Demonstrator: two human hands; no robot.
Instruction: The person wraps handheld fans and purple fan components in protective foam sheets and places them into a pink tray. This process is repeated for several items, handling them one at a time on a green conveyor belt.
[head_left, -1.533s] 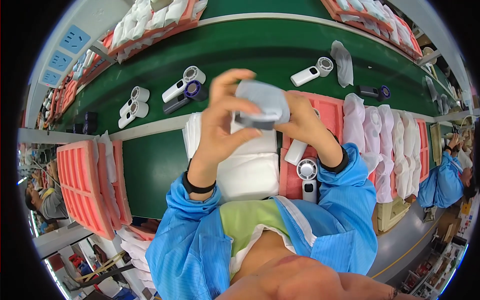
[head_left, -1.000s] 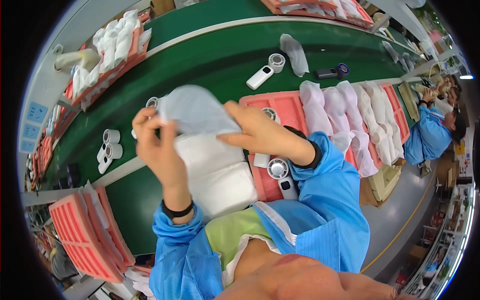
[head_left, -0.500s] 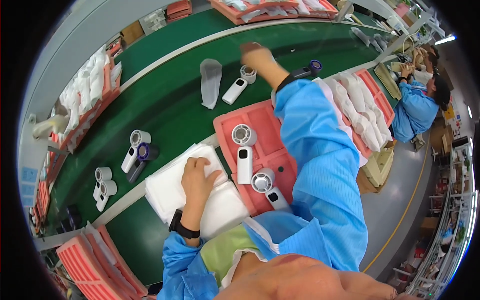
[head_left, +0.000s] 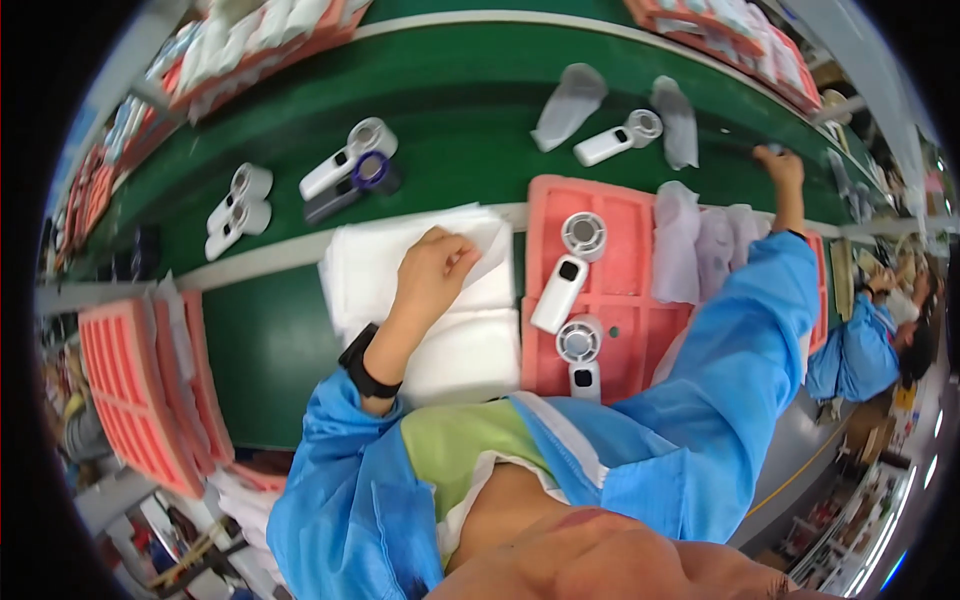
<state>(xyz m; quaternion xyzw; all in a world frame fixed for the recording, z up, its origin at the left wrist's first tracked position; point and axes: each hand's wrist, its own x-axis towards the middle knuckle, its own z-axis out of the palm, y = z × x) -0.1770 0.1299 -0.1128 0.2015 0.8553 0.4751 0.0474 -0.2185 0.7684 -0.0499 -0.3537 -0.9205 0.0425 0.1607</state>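
white sheets (head_left: 466, 346), left hand (head_left: 437, 268) hiding some, right hand (head_left: 784, 172) — hold unclear

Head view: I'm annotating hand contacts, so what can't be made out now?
In the head view:
Anything held in the right hand: blurred, and the hand covers it.
Whether the left hand grips the thin white translucent sheet: the hand hides the contact.
Lower ends of the frosted white bags: covered by the blue right sleeve.
Rest of the upper-left pink foam tray: cut off by the top edge.
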